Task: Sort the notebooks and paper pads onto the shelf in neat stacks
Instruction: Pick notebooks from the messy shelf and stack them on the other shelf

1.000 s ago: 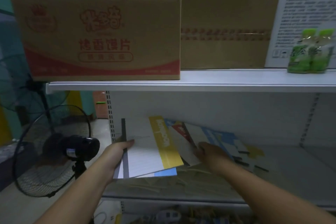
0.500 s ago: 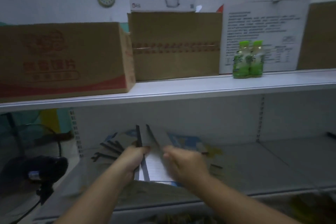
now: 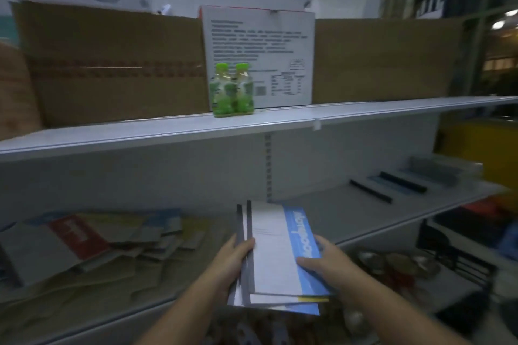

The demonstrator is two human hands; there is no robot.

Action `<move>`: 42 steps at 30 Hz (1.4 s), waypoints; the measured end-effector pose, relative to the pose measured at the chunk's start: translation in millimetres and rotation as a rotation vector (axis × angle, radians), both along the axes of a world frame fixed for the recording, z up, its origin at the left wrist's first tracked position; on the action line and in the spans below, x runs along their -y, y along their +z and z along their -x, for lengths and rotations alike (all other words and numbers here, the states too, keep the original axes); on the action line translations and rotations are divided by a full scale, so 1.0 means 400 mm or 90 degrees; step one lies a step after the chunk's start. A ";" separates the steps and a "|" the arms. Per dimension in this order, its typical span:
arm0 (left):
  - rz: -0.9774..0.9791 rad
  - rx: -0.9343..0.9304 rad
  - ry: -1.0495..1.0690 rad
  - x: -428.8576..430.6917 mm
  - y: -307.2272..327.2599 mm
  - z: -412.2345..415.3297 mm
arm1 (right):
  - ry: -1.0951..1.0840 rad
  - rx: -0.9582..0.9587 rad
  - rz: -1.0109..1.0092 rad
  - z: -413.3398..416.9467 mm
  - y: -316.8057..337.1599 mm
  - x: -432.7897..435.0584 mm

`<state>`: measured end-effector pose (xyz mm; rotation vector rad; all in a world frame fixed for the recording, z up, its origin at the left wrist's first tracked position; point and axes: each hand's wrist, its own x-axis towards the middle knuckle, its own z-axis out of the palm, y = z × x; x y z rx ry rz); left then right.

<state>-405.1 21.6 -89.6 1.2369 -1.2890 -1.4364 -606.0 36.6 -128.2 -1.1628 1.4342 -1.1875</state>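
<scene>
Both hands hold a small stack of notebooks [image 3: 276,255] over the front edge of the lower shelf [image 3: 392,221]. The top one is white with a blue band on its right side; a yellow edge shows below it. My left hand [image 3: 234,263] grips the stack's dark spine side, and my right hand [image 3: 326,262] holds the blue side with the thumb on top. A loose heap of notebooks and pads [image 3: 92,238] lies on the shelf to the left. A neat row of dark-spined notebooks [image 3: 403,185] lies at the shelf's far right.
The upper shelf [image 3: 252,126] carries cardboard boxes [image 3: 112,64], a white printed box [image 3: 258,56] and two green bottles [image 3: 232,89]. A dark rack [image 3: 459,258] with items stands lower right. Bare shelf surface lies between the held stack and the right-hand row.
The view has swung right along the shelf. The stack moved with both hands from above the loose heap to the shelf's middle, and a blue-banded notebook now lies on top.
</scene>
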 end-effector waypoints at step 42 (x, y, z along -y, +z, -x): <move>-0.056 0.079 -0.048 0.675 -0.202 1.234 | -0.272 -0.282 -0.130 1.142 -0.011 0.568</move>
